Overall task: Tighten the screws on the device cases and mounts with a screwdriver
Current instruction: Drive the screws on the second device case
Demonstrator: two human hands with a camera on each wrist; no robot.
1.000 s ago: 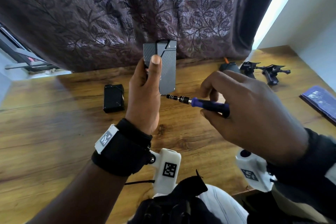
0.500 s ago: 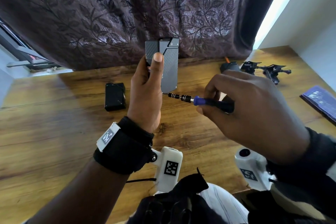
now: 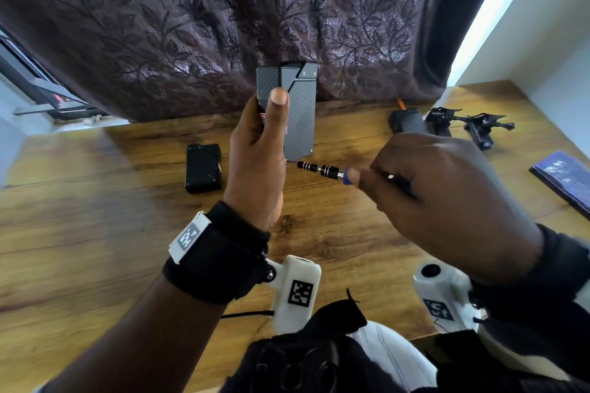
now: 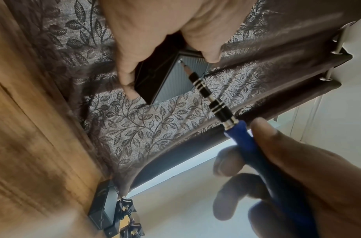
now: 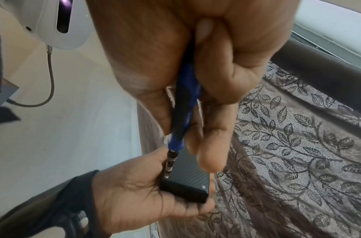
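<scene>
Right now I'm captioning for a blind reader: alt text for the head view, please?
A left hand holds a dark device case upright while the right hand drives a blue-handled screwdriver into its lower corner, above a wooden table.

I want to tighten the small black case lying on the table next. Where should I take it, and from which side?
Judging by its pose, grip the small black case across its two long sides, coming from above: it lies flat on the wooden table, with space around it.
</scene>
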